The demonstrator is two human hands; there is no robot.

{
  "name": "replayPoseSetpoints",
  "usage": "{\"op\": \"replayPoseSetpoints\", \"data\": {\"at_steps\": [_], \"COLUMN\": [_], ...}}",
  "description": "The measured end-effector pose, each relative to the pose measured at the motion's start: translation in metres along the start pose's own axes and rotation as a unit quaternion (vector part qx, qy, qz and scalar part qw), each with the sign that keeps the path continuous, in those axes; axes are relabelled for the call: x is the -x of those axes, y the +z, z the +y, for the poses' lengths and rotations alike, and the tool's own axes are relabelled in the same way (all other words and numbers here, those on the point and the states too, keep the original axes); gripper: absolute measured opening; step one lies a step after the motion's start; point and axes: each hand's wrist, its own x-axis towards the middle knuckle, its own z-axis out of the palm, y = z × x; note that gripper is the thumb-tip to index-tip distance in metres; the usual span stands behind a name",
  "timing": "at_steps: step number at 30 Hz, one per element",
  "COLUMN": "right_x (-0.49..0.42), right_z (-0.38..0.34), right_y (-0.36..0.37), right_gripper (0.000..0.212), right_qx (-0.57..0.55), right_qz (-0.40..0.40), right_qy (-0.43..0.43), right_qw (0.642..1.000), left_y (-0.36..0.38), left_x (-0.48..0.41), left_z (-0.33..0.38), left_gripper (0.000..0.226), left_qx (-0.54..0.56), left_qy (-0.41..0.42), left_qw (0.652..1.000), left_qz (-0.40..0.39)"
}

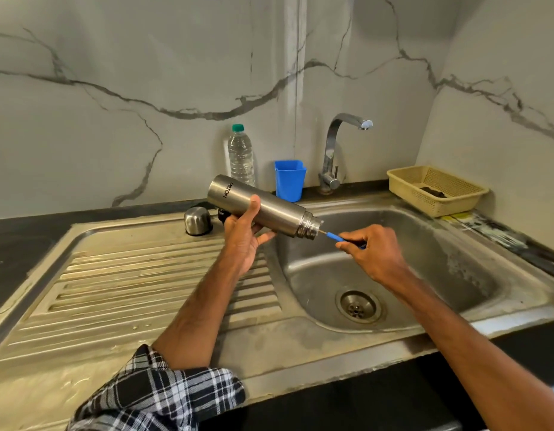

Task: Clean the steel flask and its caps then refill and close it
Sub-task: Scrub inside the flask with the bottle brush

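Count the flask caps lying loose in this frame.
2. The steel outer cap stands at the back of the drainboard; a black inner cap sits just right of it, mostly hidden behind the left hand.

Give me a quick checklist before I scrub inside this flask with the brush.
1. Grip: left hand holds the flask: ok.
2. Tool: right hand holds the brush, stem in the flask's mouth: ok.
3. Mouth over the sink basin: ok.
4. Lid: steel cap off, on the drainboard: ok.
5. Water: tap running: not ok, none flowing.
6. Inside already soapy: cannot tell.
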Motion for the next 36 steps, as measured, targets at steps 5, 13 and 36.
{"op": "replayPoseSetpoints", "data": {"at_steps": [5, 13, 36], "right_x": [-0.001, -0.001, -0.003], "right_z": [0.009, 0.004, 0.010], "right_y": [-0.007, -0.002, -0.011], "right_gripper": [0.018, 0.009, 0.030], "right_qx": [0.029, -0.022, 0.012], "right_qz": [-0.004, -0.032, 0.077], "right_qy": [0.036, 0.010, -0.056], "right_qw": [0.999, 0.999, 0.995], "left_y": [0.009, 0.007, 0.005], "left_x": [0.005, 0.004, 0.007], "left_z": [-0.007, -0.007, 0.006], "left_gripper": [0.038, 0.047, 0.064], "left_qx": [-0.014, 0.011, 0.059], "left_qy": [0.000, -0.010, 0.000], "left_qw": [1.000, 1.000, 0.998], "left_qz": [-0.012, 0.002, 0.013]}}
